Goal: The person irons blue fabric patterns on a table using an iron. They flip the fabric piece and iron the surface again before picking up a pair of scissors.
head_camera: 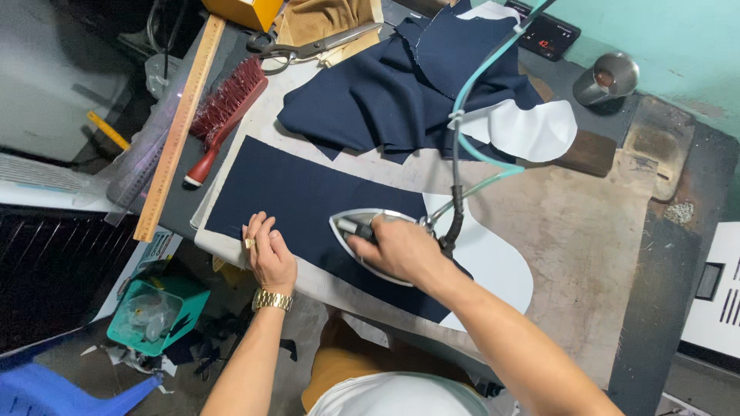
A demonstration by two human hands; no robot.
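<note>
Right hand (401, 250) gripping iron (362, 231) (left hand (268, 250) seemingly flat)

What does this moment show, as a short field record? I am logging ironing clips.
left hand: left hand pressed flat on the flat navy fabric panel
right hand: right hand grips the handle of the silver steam iron, which rests on the panel
surface: stained padded pressing table
hose: pale green hose rises from the iron
nearby: long wooden ruler, red bristle brush, metal scissors, pile of navy fabric pieces
</note>
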